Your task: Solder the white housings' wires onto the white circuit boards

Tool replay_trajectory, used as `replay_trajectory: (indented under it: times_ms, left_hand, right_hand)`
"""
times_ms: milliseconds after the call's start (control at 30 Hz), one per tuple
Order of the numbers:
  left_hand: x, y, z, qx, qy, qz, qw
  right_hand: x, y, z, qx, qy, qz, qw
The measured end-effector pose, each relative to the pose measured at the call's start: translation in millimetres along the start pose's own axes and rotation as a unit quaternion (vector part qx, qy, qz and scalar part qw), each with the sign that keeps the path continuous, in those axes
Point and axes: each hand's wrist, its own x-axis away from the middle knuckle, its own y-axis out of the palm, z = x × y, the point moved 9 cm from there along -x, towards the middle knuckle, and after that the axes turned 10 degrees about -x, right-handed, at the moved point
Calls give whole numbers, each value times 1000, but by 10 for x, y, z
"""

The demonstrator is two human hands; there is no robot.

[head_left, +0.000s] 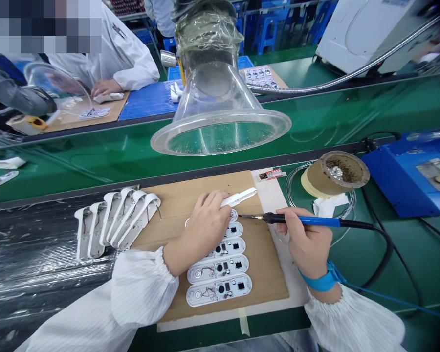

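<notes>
My right hand (310,239) is closed round a blue-and-black soldering iron (317,221), its tip pointing left beside the topmost circuit board in a column. A blue strap circles that wrist. Over the upper end of the column, my left hand (209,220) grips a narrow white plastic casing (240,197), its far end sticking out to the right. Several long rounded white circuit boards (220,290) lie in rows on the cardboard (267,274) beneath. My left hand hides part of the upper boards. Curved white housings (117,220) with thin wires stand fanned out to the left.
Above the work hangs a clear fume-extraction hood (220,132). On the right are a round tip-cleaner pot (335,173), coiled solder wire (291,183) and a blue soldering station (414,171). Across the green divider (132,151) sits a co-worker in white (132,63).
</notes>
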Motion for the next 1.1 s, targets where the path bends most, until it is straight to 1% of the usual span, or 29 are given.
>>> replay_trajectory:
  times_ms: [167, 300, 367, 500, 600, 767, 933, 1100]
  left_hand:
    - [-1, -36, 27, -7, -1, -1, 1000]
    - [5, -55, 42, -19, 1, 0, 1000]
    - [10, -52, 42, -19, 2, 2, 1000]
    - [21, -17, 32, -19, 8, 0, 1000]
    - [27, 17, 23, -23, 10, -13, 1000]
    - [23, 39, -19, -1, -10, -43, 999]
    - [26, 16, -115, 57, -46, -73, 995]
    - [41, 8, -224, 95, -44, -114, 988]
  right_hand:
    - [-2, -17, -27, 13, -12, 12, 1000]
    - [9, -69, -66, 7, -28, 32, 999]
    - [24, -123, -40, -6, -23, 51, 998]
    - [48, -225, 99, -49, 4, 88, 995]
    - [44, -243, 154, -58, 9, 99, 993]
    - [29, -207, 88, -44, -19, 93, 994]
    - [31, -237, 54, -35, -38, 108, 993]
    - [48, -265, 60, -16, -56, 114, 992]
